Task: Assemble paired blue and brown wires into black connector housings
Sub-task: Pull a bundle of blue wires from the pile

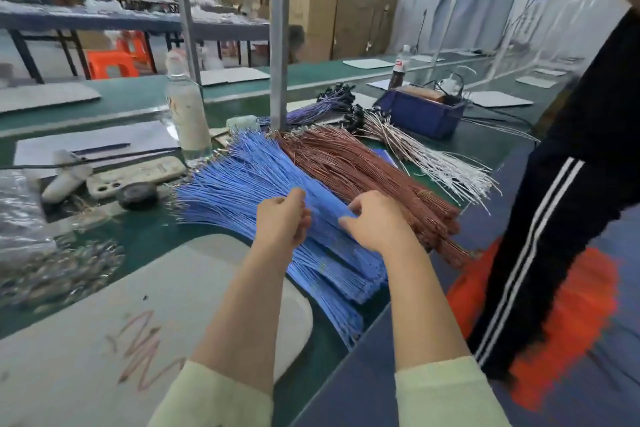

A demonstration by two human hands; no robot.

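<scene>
Pinching blue wires mid-bundle: left hand, right hand; strands thin, light, floppy, tangle-prone; likely best gripped near tip

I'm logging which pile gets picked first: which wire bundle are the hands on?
The blue bundle: left hand and right hand both grip its wires. The brown bundle beside it and the white bundle farther right lie untouched.

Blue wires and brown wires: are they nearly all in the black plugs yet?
Not nearly. Done: a bundle of wires tipped with black connector housings lies at the back by the post. In hand: the left hand and right hand pinch into the blue wires, apparently picking some out. Left: big piles of blue wires and brown wires lie loose, so most remains.
</scene>
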